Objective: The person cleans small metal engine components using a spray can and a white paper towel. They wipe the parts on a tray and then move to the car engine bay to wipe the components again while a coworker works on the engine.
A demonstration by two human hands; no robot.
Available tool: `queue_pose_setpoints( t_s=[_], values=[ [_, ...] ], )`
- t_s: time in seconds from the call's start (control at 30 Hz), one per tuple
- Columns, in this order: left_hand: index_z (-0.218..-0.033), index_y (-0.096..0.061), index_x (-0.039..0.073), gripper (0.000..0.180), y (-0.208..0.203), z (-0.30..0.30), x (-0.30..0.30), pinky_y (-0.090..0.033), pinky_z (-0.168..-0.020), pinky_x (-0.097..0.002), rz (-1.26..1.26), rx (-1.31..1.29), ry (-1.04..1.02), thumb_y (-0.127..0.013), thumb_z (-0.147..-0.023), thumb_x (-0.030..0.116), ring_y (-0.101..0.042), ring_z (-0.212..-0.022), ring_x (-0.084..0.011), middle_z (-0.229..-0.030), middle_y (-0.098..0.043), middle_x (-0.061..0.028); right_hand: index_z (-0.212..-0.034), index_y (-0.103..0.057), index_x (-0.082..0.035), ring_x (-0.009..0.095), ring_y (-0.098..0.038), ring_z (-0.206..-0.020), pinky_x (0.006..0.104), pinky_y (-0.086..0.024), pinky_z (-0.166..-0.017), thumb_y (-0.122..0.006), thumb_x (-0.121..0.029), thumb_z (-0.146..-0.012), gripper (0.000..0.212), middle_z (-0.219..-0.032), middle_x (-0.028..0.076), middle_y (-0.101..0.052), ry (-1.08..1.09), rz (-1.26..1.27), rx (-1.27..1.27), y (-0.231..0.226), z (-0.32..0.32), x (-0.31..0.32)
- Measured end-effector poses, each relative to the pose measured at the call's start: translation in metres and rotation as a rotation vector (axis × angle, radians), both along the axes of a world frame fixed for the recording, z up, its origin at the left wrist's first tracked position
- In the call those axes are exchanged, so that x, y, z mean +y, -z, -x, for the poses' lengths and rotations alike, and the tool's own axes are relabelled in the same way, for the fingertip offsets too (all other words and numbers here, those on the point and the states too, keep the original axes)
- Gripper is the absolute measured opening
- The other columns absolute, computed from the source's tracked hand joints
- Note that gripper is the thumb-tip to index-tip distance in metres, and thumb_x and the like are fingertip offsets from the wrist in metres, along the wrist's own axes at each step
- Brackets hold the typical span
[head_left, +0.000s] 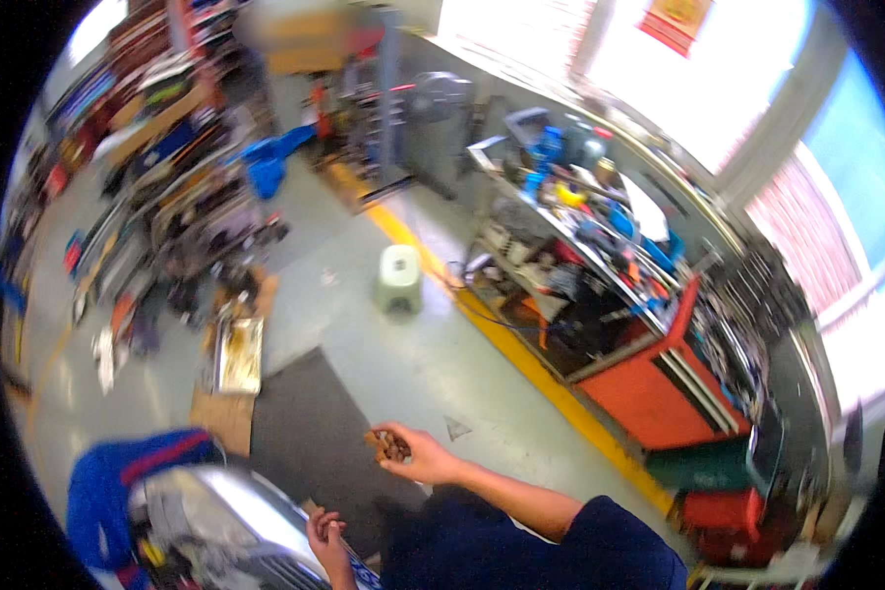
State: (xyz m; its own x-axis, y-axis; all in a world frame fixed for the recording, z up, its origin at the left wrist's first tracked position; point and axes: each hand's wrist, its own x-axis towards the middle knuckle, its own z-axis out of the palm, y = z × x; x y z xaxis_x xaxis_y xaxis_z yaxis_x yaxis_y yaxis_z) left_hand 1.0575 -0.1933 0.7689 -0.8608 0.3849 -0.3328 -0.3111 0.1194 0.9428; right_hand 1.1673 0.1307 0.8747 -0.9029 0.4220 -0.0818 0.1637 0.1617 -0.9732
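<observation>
My right hand (411, 455) is held out in front of me, palm up, with the fingers curled round a small pile of brown, rusty-looking hardware pieces (393, 447). They look like bolts or nuts, but blur hides their exact kind. Lower and to the left, my left hand (328, 536) hangs beside the silver car front (265, 500). Its fingers are loosely bent and apart, and nothing shows in them. Under both hands lies a dark floor mat (310, 423).
Blue work clothing with a red stripe (118, 482), seemingly on a person, is at the car's left. A pale stool (399, 280) stands ahead. At right are a cluttered cart (570, 231) and an orange tool cabinet (649, 393). A metal tray (240, 356) and cardboard (222, 421) lie left.
</observation>
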Motion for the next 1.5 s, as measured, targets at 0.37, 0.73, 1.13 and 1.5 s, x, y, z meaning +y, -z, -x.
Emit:
queue_pose_setpoints(
  t_s=[0.37, 0.73, 1.13, 1.5],
  values=[
    [-0.095, -0.078, -0.002, 0.015, -0.024, -0.002, 0.244, -0.057, -0.093, -0.0335, 0.127, 0.467, 0.965, -0.075, -0.098, 0.013, -0.073, -0.101, -0.0223, -0.11, -0.078, -0.0146, -0.145, -0.055, -0.006, 0.017, -0.075, -0.101, 0.0333, -0.061, -0.089, -0.084, -0.009, -0.092, 0.06, -0.115, 0.011, -0.075, 1.052, 0.201, -0.011, 0.046, -0.244, -0.012],
    [-0.12, -0.072, -0.004, 0.025, -0.062, -0.174, 0.518, -0.058, -0.098, -0.0343, 0.048, 0.207, 1.237, -0.066, -0.109, 0.017, -0.076, -0.103, -0.02, -0.117, -0.08, -0.013, -0.145, -0.054, -0.006, 0.021, -0.076, -0.106, 0.0366, -0.062, -0.091, -0.083, -0.006, -0.091, 0.061, -0.126, 0.016, -0.074, 1.289, 0.187, -0.011, 0.023, -0.386, 0.126],
    [-0.135, -0.064, -0.002, 0.046, -0.083, -0.374, 1.073, -0.057, -0.078, -0.0323, -0.209, 0.339, 1.38, -0.076, -0.103, 0.028, -0.071, -0.097, -0.0159, -0.11, -0.075, -0.0084, -0.145, -0.05, -0.002, 0.021, -0.075, -0.103, 0.036, -0.062, -0.088, -0.084, 0.001, -0.086, 0.068, -0.126, 0.016, -0.074, 1.993, 0.13, -0.071, 0.063, -0.446, 0.214],
    [-0.109, -0.065, 0.002, 0.032, -0.044, -0.469, 1.396, -0.037, -0.044, -0.0349, 0.086, -0.283, 1.015, -0.081, -0.098, 0.027, -0.054, -0.055, -0.0193, -0.077, -0.06, -0.007, -0.15, -0.06, -0.012, 0.033, -0.07, -0.1, 0.0562, -0.056, -0.095, -0.086, -0.015, -0.094, 0.062, -0.123, 0.02, -0.072, 2.615, 0.372, -0.145, 0.062, -0.304, 0.277]
  ],
)
